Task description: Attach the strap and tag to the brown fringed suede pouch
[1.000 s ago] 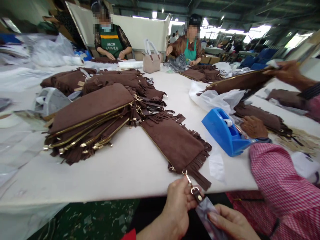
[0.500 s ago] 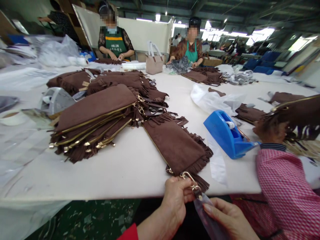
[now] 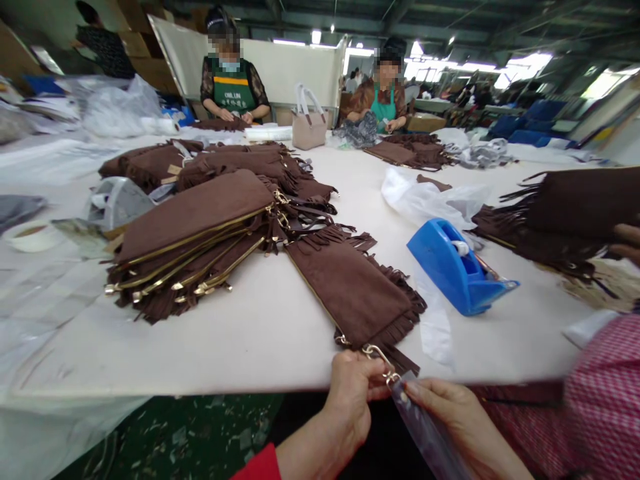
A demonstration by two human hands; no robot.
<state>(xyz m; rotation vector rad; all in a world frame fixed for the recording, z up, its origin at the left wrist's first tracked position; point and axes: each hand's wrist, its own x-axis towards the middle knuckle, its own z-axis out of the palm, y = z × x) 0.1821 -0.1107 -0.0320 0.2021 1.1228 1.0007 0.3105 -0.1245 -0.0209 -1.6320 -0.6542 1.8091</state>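
At the table's front edge, my left hand (image 3: 350, 393) is closed in a pinch on a gold snap hook (image 3: 379, 353). The hook sits at the lower corner of a brown fringed pouch (image 3: 355, 287) with a gold zipper, lying flat on the table. My right hand (image 3: 457, 413) pinches a clear plastic sleeve (image 3: 425, 433) just below the hook's swivel. This sleeve surrounds the strap end at the hook and hangs down past the table edge. A stack of similar pouches (image 3: 195, 213) lies to the left, zippers facing front.
A blue tape dispenser (image 3: 445, 267) stands right of the pouch, a grey dispenser (image 3: 117, 203) at left. Beyond lie white plastic (image 3: 425, 200) and a beige handbag (image 3: 309, 129). A co-worker's checked sleeve (image 3: 607, 387) is close at right; two people work across the table.
The plastic sleeve has slid up over the dark strap end to the hook's swivel, my right hand moving with it. The co-worker's arm at right has drawn back, and the brown fringed piece there is lower.
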